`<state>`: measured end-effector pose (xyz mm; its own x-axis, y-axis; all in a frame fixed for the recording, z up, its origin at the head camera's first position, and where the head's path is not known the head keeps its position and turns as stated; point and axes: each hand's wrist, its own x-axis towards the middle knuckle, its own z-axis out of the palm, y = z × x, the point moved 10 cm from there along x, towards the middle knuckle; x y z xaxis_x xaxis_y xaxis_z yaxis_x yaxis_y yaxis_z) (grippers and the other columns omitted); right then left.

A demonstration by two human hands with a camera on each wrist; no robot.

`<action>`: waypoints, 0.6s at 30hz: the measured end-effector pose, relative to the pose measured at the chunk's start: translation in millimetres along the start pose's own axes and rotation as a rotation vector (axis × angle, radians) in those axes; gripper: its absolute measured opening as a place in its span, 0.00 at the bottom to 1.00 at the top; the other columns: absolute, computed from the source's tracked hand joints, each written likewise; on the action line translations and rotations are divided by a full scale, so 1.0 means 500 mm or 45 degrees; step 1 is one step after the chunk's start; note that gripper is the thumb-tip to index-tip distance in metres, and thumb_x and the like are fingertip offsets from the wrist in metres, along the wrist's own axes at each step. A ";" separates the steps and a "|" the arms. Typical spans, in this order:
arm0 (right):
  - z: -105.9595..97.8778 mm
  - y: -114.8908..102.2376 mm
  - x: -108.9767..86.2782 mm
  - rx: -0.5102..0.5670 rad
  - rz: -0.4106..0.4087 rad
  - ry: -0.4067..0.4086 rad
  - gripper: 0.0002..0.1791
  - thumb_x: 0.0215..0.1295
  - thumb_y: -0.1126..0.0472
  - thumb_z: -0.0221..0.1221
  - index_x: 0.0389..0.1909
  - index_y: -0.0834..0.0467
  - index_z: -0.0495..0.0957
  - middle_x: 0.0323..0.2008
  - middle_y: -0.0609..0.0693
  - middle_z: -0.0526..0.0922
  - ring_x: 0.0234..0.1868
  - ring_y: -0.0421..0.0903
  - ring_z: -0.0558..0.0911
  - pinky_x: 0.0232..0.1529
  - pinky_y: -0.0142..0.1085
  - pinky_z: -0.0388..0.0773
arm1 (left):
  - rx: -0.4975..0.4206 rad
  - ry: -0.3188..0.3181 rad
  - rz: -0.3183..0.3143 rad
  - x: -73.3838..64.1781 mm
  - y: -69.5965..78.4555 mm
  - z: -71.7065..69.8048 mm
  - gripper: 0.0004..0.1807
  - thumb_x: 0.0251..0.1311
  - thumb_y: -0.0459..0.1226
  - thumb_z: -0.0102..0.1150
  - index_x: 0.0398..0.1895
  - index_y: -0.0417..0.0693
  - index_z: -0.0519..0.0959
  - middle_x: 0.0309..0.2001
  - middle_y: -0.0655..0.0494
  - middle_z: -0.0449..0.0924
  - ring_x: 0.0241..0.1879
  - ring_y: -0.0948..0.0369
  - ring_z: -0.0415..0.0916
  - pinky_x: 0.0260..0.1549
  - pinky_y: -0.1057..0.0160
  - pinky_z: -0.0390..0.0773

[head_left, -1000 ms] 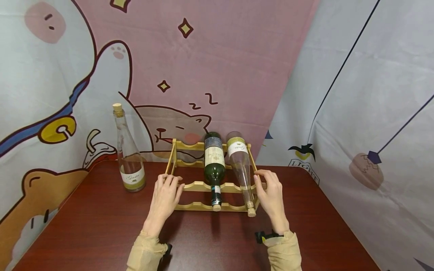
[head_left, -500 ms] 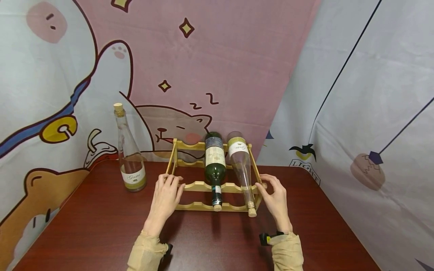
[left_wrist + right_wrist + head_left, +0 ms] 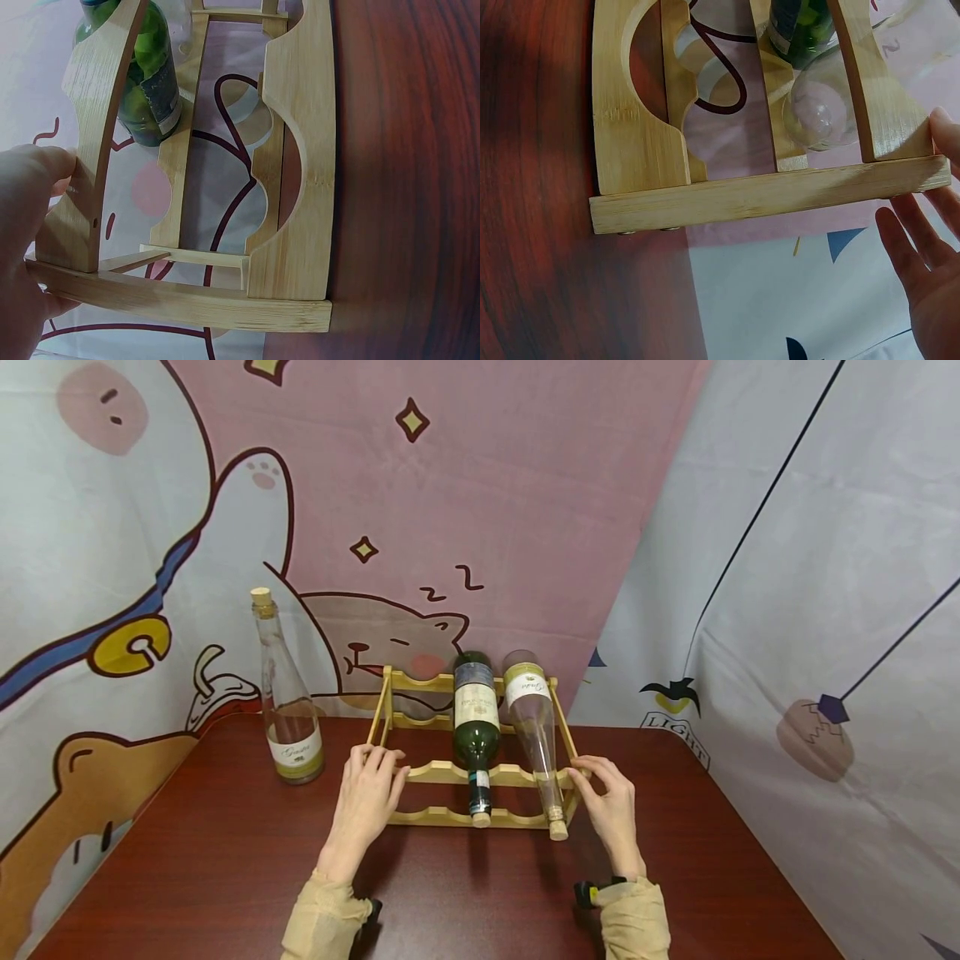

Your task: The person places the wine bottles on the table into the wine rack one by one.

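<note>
A wooden wine rack (image 3: 438,772) stands on the table. My left hand (image 3: 362,797) grips its front left upper corner; in the left wrist view, the fingers (image 3: 45,161) reach round the top rail. On the opposite side, my right hand (image 3: 609,802) holds the front right corner between thumb and fingers (image 3: 904,244). A dark green wine bottle (image 3: 476,710) lies in the rack near the middle, its corked neck toward me. Beside it on the right rests a clear glass bottle (image 3: 534,718), also corked and pointing toward me.
Left of the rack, a second clear bottle (image 3: 294,735) with a cork stands upright on the dark red table (image 3: 480,893). Behind the table hangs a cartoon-printed cloth (image 3: 525,527), close to the rack's back.
My right hand has shifted slightly right and down along the rack's right side to its front corner. The left hand, the rack and the bottles stay in place.
</note>
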<state>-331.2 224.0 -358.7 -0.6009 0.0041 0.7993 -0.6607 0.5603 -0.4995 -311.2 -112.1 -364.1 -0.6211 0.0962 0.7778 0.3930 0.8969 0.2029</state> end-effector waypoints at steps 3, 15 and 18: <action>-0.001 -0.003 -0.001 0.009 -0.014 0.022 0.11 0.49 0.74 0.67 0.35 0.63 0.84 0.36 0.59 0.85 0.37 0.51 0.80 0.44 0.15 0.67 | 0.000 -0.002 0.002 0.000 0.000 0.000 0.08 0.58 0.37 0.62 0.38 0.43 0.79 0.34 0.49 0.79 0.45 0.47 0.67 0.44 0.50 0.69; -0.002 0.008 -0.003 -0.036 -0.007 0.066 0.08 0.51 0.73 0.66 0.34 0.64 0.84 0.34 0.58 0.85 0.40 0.39 0.80 0.45 0.16 0.68 | -0.013 0.005 -0.001 0.000 -0.001 -0.001 0.08 0.58 0.37 0.62 0.38 0.42 0.79 0.34 0.49 0.78 0.46 0.46 0.67 0.45 0.49 0.69; -0.002 0.004 -0.003 -0.033 -0.010 0.073 0.08 0.50 0.73 0.66 0.34 0.64 0.84 0.34 0.58 0.85 0.40 0.39 0.79 0.44 0.16 0.68 | -0.011 0.005 0.001 0.001 -0.001 -0.001 0.08 0.58 0.37 0.63 0.38 0.42 0.80 0.34 0.49 0.78 0.46 0.46 0.67 0.44 0.49 0.69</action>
<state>-331.1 226.0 -360.3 -0.5683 0.0466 0.8215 -0.6532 0.5817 -0.4848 -311.2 -112.6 -363.6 -0.6181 0.0952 0.7803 0.3996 0.8929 0.2077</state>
